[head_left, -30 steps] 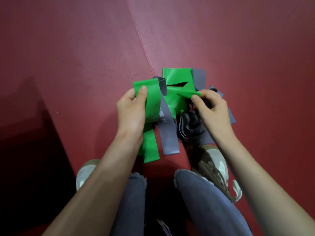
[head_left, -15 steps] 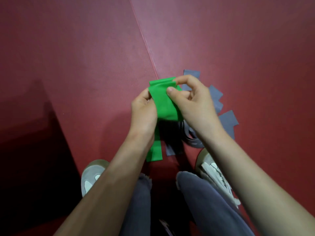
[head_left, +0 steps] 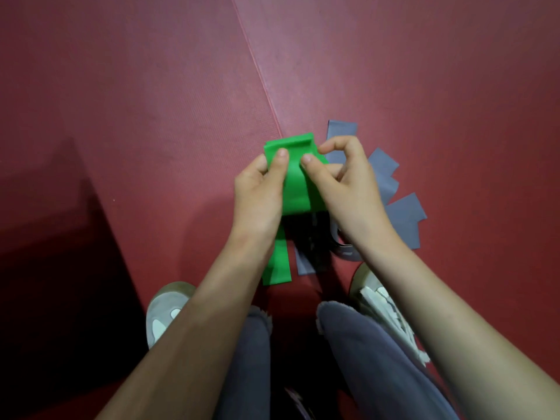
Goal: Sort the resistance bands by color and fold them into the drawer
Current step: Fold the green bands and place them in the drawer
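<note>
Nothing legible here: the green resistance band (head_left: 295, 183), the grey bands (head_left: 404, 212) lying on the red mat (head_left: 151, 116), and the shoes (head_left: 375, 295) show no readable print, label, brand or number.

- One view only — head-worn, wide-angle, facing steeply down onto the red floor mat (head_left: 151, 116).
- Close range: left hand (head_left: 257, 192) and right hand (head_left: 351, 189) at centre; shoes (head_left: 165, 310) at near edge.

A folded band (head_left: 298, 189) is held between the left hand (head_left: 257, 195) and the right hand (head_left: 348, 189), above a mat (head_left: 151, 116). One end is hung below the left wrist. Loose bands (head_left: 403, 213) are spread on the mat beneath and right of the right hand, just beyond the right shoe (head_left: 375, 298).
</note>
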Demonstrator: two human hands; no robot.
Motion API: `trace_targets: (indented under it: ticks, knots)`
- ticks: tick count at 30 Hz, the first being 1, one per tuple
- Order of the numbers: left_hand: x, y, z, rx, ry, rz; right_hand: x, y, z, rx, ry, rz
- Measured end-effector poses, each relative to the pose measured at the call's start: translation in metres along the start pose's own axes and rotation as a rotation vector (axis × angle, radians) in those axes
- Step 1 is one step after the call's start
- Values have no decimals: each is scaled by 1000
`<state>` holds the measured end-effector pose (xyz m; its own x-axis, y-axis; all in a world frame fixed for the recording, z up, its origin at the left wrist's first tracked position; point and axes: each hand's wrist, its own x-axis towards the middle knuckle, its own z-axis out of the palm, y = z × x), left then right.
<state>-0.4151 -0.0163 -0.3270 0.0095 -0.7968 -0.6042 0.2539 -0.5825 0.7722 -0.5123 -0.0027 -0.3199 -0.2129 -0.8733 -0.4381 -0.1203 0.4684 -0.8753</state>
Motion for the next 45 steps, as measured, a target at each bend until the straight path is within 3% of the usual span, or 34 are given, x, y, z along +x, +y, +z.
trace_targets:
  ticks: [6,9,14,18,22,24,26,29,31,37,43,45]
  knots:
    - [5,5,-15,1,81,87,-4,16,-7,-653,-272,-128]
    - [1,6,-15,-44,83,62,-6,17,-8,-786,-359,-190]
    - [7,21,-19,-116,96,101,-16,1,-4,-486,-490,31]
    - [4,22,-23,-59,131,80,-20,-21,-5,-58,-874,322]
    - [6,24,-27,-31,142,86,-22,-20,-6,3,-1074,462]
    - [10,25,-28,-56,132,88,-21,-3,-4,-183,-974,428]
    - [12,24,-30,-41,120,89,-15,18,-3,-385,-685,266]
    - [12,19,-31,27,110,84,-2,44,-9,-416,-197,134]
    - [11,16,-30,51,101,70,9,56,-16,-591,4,47]
    - [10,13,-24,92,72,48,38,67,-10,-1203,-51,-111]
    - [7,14,-23,106,67,26,61,65,-13,-1185,37,-43]
    - [4,17,-22,130,56,23,60,59,-20,-1080,80,-90]
